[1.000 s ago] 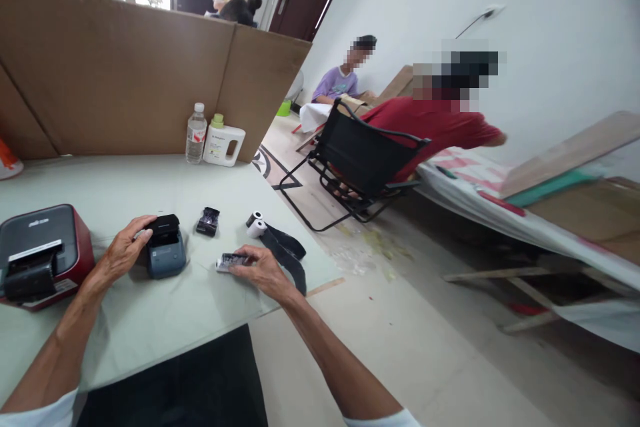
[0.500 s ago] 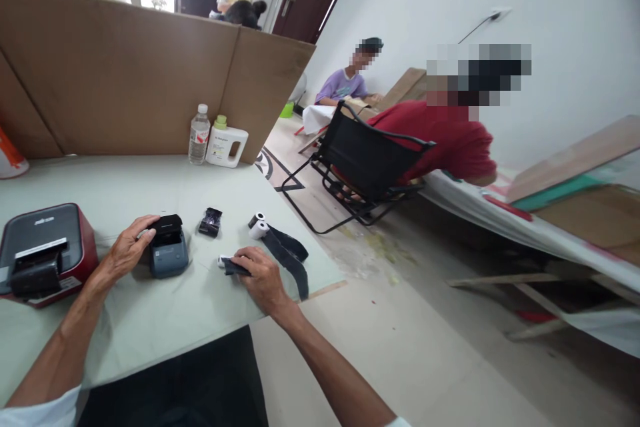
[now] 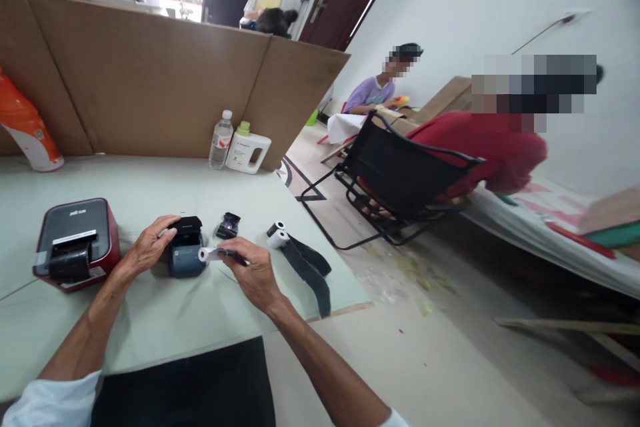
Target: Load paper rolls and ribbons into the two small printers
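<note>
My left hand [image 3: 153,245] grips the raised black lid [image 3: 189,229] of a small dark blue-grey device [image 3: 187,261] on the table. Between the fingers of my right hand [image 3: 254,269] is a small paper roll [image 3: 204,254], white with a black strip, at the right edge of the device. Just behind my right hand lies a crumpled black item [image 3: 229,225]. Farther right, two small rolls [image 3: 279,237] rest beside long black strips [image 3: 311,268]. A larger red and black machine [image 3: 77,240] stands left of my left hand.
A cardboard panel [image 3: 165,87] stands along the table's back, with a clear bottle [image 3: 221,141], a white jug [image 3: 248,149] and an orange bottle [image 3: 31,125] before it. Right of the table are a black chair [image 3: 405,173] and a person in red [image 3: 480,153].
My right hand has lifted the roll from the table and brought it left to the device. My left hand stays at the lid. The view has shifted, so the scene sits farther right.
</note>
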A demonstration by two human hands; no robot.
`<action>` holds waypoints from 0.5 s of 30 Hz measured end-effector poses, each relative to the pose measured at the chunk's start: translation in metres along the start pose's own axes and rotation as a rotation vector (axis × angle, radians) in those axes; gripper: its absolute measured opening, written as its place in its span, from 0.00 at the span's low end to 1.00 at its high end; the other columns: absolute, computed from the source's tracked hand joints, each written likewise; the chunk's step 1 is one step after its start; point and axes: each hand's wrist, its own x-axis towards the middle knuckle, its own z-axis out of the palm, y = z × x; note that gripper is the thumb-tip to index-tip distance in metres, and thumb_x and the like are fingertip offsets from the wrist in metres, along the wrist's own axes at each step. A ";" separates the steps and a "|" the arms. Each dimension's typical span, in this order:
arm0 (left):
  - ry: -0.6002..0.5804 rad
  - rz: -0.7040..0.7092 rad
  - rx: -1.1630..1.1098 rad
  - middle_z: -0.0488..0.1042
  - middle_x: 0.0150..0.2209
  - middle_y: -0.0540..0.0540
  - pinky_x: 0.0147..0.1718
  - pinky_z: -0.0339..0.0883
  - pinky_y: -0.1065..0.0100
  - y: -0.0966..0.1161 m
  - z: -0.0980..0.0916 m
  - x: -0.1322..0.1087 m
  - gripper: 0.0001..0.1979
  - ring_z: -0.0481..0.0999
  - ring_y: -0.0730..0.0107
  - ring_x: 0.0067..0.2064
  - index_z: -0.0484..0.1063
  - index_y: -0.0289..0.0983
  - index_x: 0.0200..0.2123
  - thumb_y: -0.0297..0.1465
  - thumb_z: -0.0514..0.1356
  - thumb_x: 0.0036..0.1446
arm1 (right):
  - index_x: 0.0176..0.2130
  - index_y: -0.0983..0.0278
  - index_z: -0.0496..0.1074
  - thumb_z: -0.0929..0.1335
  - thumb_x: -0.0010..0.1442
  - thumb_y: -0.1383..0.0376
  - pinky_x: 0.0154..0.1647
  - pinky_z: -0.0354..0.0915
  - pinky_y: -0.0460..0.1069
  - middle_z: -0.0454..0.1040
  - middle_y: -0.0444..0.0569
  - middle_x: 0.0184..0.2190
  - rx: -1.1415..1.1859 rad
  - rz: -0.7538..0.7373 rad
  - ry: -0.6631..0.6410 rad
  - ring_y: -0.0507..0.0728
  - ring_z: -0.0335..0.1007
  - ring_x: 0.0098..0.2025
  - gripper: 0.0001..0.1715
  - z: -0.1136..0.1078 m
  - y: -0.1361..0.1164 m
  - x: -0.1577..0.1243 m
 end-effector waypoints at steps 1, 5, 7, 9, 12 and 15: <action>0.003 0.001 -0.006 0.75 0.62 0.39 0.68 0.61 0.48 -0.001 0.001 0.000 0.25 0.72 0.53 0.64 0.74 0.39 0.59 0.45 0.53 0.67 | 0.39 0.59 0.80 0.69 0.65 0.69 0.46 0.76 0.54 0.83 0.49 0.38 -0.004 -0.025 -0.006 0.59 0.81 0.42 0.08 0.007 -0.002 0.005; 0.018 0.012 -0.030 0.75 0.62 0.40 0.69 0.60 0.49 -0.005 0.004 -0.002 0.25 0.72 0.54 0.65 0.74 0.39 0.59 0.45 0.53 0.67 | 0.41 0.59 0.80 0.68 0.64 0.72 0.50 0.76 0.55 0.83 0.49 0.39 -0.060 -0.112 -0.037 0.59 0.81 0.44 0.11 0.031 0.002 0.017; 0.025 0.019 -0.035 0.75 0.62 0.41 0.69 0.59 0.49 -0.005 0.006 -0.002 0.24 0.72 0.54 0.65 0.74 0.40 0.59 0.45 0.53 0.67 | 0.41 0.59 0.80 0.68 0.63 0.74 0.51 0.76 0.55 0.83 0.50 0.40 -0.108 -0.128 -0.055 0.58 0.81 0.45 0.14 0.041 0.007 0.019; 0.026 0.019 -0.033 0.75 0.62 0.41 0.69 0.60 0.49 -0.005 0.007 -0.002 0.24 0.72 0.54 0.65 0.74 0.40 0.59 0.45 0.53 0.67 | 0.41 0.58 0.79 0.68 0.62 0.76 0.52 0.76 0.54 0.83 0.50 0.41 -0.159 -0.140 -0.070 0.58 0.81 0.46 0.15 0.048 0.011 0.020; 0.023 0.016 -0.025 0.75 0.62 0.40 0.68 0.60 0.49 -0.004 0.007 -0.002 0.24 0.72 0.54 0.65 0.74 0.39 0.58 0.44 0.53 0.67 | 0.42 0.60 0.79 0.67 0.62 0.76 0.53 0.75 0.54 0.82 0.52 0.43 -0.235 -0.167 -0.095 0.59 0.80 0.47 0.15 0.056 0.016 0.019; 0.018 0.016 -0.030 0.75 0.62 0.40 0.68 0.61 0.50 -0.002 0.006 -0.002 0.24 0.72 0.55 0.65 0.74 0.39 0.58 0.43 0.53 0.67 | 0.42 0.60 0.78 0.67 0.63 0.76 0.53 0.74 0.53 0.82 0.53 0.44 -0.305 -0.164 -0.139 0.59 0.80 0.48 0.14 0.060 0.016 0.020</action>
